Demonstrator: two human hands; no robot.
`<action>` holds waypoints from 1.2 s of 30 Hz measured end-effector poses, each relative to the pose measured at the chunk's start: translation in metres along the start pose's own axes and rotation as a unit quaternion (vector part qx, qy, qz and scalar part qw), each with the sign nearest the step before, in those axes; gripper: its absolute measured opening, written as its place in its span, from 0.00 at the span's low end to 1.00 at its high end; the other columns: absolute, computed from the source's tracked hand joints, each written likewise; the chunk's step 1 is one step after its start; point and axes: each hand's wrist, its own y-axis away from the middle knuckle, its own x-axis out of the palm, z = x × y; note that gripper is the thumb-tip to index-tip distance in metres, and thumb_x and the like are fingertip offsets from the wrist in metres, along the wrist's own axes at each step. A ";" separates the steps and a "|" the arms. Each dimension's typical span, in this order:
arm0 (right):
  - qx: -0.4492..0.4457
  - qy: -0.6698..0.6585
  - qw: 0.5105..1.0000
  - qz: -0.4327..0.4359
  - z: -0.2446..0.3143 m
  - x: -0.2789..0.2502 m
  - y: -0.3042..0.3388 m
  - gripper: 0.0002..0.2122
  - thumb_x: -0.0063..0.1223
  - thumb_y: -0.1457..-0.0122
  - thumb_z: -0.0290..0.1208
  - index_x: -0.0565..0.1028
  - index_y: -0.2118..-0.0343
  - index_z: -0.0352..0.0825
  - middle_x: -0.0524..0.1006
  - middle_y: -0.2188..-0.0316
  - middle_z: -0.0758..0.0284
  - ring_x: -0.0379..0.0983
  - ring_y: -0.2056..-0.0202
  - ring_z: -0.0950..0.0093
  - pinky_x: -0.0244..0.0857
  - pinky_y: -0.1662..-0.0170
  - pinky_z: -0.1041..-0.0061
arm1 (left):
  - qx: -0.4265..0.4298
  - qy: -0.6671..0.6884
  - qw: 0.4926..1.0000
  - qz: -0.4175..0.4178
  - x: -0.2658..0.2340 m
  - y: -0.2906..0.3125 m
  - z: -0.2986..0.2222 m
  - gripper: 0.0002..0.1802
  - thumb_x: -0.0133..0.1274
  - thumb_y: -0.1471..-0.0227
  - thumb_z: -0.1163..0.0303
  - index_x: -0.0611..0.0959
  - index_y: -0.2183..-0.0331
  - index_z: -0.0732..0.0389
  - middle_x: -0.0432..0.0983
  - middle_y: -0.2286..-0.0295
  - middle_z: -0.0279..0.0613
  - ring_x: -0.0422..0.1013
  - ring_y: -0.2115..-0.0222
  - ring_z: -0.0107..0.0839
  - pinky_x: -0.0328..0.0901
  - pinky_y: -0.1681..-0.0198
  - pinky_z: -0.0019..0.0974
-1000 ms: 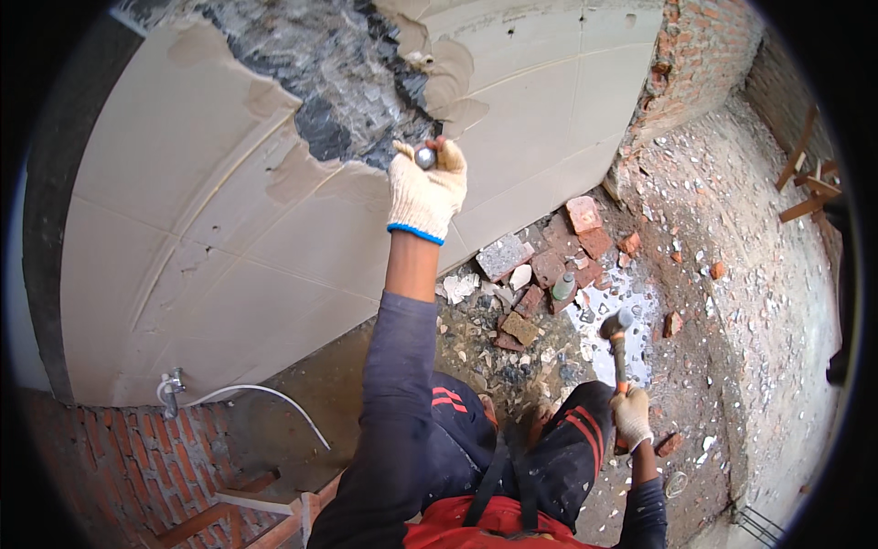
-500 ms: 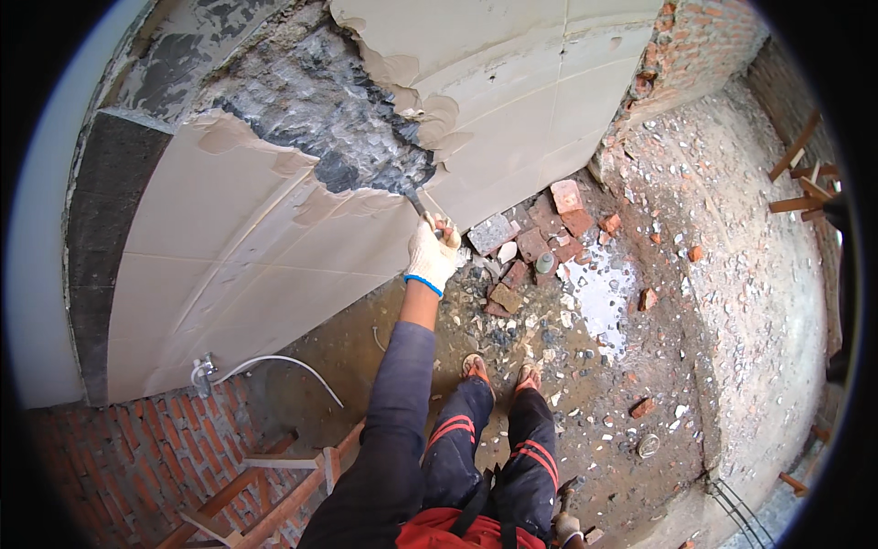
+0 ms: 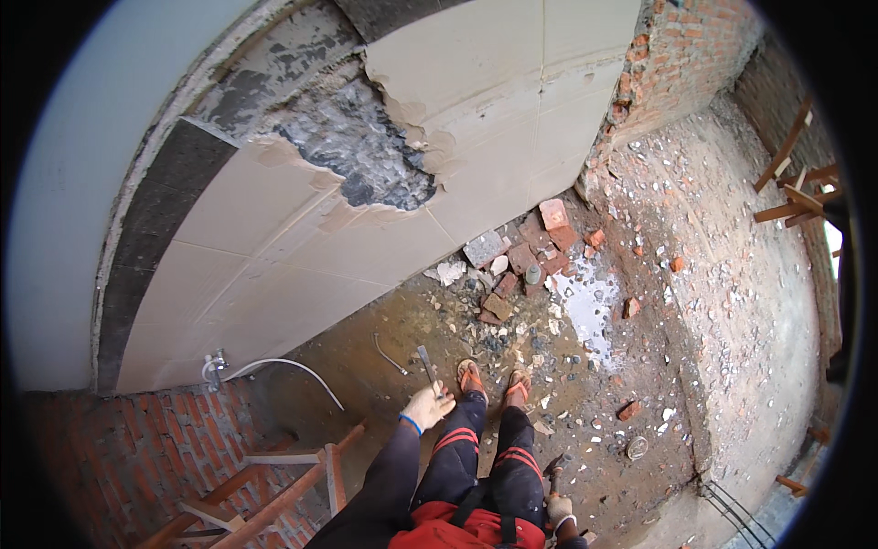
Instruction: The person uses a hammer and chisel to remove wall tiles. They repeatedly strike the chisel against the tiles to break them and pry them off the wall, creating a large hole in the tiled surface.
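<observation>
My left hand (image 3: 426, 408), in a white knit glove with a blue cuff, is closed round a flat metal chisel (image 3: 425, 360). It is low beside my left leg, and the chisel's blade points up and away from me. At my right side my gloved right hand (image 3: 561, 509) hangs low, closed on the handle of a hammer (image 3: 559, 465), which is small and dark in view. Ahead, the beige tiled wall (image 3: 366, 252) has a broken-out patch (image 3: 357, 142) of rough grey mortar with ragged tile edges. Neither tool touches it.
Loose bricks (image 3: 553, 215) and rubble lie at the wall's foot, beside a white puddle (image 3: 590, 306). A white hose (image 3: 288, 364) hangs from a tap (image 3: 216, 361). A wooden frame (image 3: 274, 494) stands at left by a brick wall (image 3: 119, 457). Debris covers the slope (image 3: 732, 265) at right.
My left hand has drawn back with the chisel, from the lower edge of the broken patch down to beside my leg. More of my right hand and the hammer now shows.
</observation>
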 end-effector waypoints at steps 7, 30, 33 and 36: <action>-0.147 -0.203 0.963 0.095 0.102 0.000 0.038 0.08 0.42 0.49 0.30 0.69 0.67 0.32 0.66 0.88 0.65 0.64 0.89 0.71 0.60 0.86 0.71 | 0.246 -0.259 0.933 0.044 0.023 0.150 -0.072 0.07 0.44 0.43 0.68 0.70 0.66 0.62 0.68 0.71 0.38 0.68 0.72 0.23 0.67 0.71 0.29; 0.021 -0.772 0.496 0.397 0.401 0.305 0.077 0.07 0.37 0.44 0.29 0.64 0.78 0.38 0.61 0.87 0.73 0.61 0.85 0.79 0.61 0.81 0.78 | 0.798 -0.334 -0.271 -0.422 -0.016 0.317 -0.516 0.07 0.49 0.48 0.69 0.70 0.72 0.61 0.68 0.73 0.49 0.66 0.73 0.42 0.62 0.69 0.39; -0.017 -0.760 0.484 0.434 0.469 0.333 0.126 0.06 0.39 0.42 0.30 0.62 0.76 0.37 0.61 0.85 0.73 0.60 0.84 0.80 0.60 0.80 0.79 | 0.797 -0.398 -0.194 -0.410 -0.042 0.304 -0.527 0.07 0.48 0.47 0.69 0.70 0.71 0.62 0.66 0.73 0.45 0.64 0.74 0.38 0.60 0.69 0.36; -0.043 -0.747 0.461 0.477 0.515 0.347 0.179 0.08 0.41 0.42 0.32 0.62 0.76 0.36 0.61 0.86 0.73 0.59 0.84 0.80 0.59 0.80 0.80 | 0.753 -0.379 -0.223 -0.490 -0.051 0.299 -0.530 0.08 0.49 0.48 0.69 0.68 0.72 0.61 0.64 0.75 0.42 0.61 0.75 0.35 0.58 0.71 0.35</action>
